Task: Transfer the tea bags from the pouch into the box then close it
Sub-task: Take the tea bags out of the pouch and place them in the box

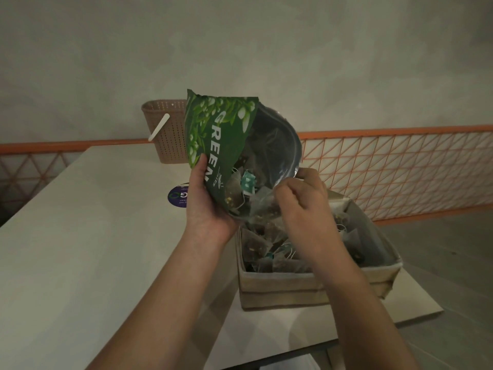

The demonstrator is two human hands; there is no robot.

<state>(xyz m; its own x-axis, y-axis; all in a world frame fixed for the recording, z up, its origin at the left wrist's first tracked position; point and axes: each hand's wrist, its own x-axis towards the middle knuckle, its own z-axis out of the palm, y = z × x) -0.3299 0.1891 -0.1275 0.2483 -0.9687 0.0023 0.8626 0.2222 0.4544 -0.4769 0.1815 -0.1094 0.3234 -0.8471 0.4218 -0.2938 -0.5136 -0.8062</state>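
A: Pouch (213,145) position, please. You have it in your left hand (206,206)?

B: Yes. Your left hand grips the lower edge, thumb on the green printed face, fingers curled behind. The pouch is held in the air, just above the far-left corner of the box (314,287). Its long axis runs up and to the left, with the torn mouth facing down and right, toward you and the box.

A: And your right hand (301,206)?

B: Fingers are curled at the mouth, pinching its silver rim and, as far as I can judge, the mesh of a tea bag (260,202) at the lip. Whether it holds rim only or bag too, I cannot tell.

A: So which way does the next bag lie from it?

B: Just beside your right fingertips, to their left, inside the mouth. The box is directly below. The right hand is the nearer one; a short pull downward should drop it in.

A: Look of the contents?

B: Pyramid mesh bags, dark leaf inside, thin strings, small teal tags. Several already lie heaped in the box. More remain in the pouch. The box sits open-topped on the desk (80,249), near its right edge; a flap stands up behind it.
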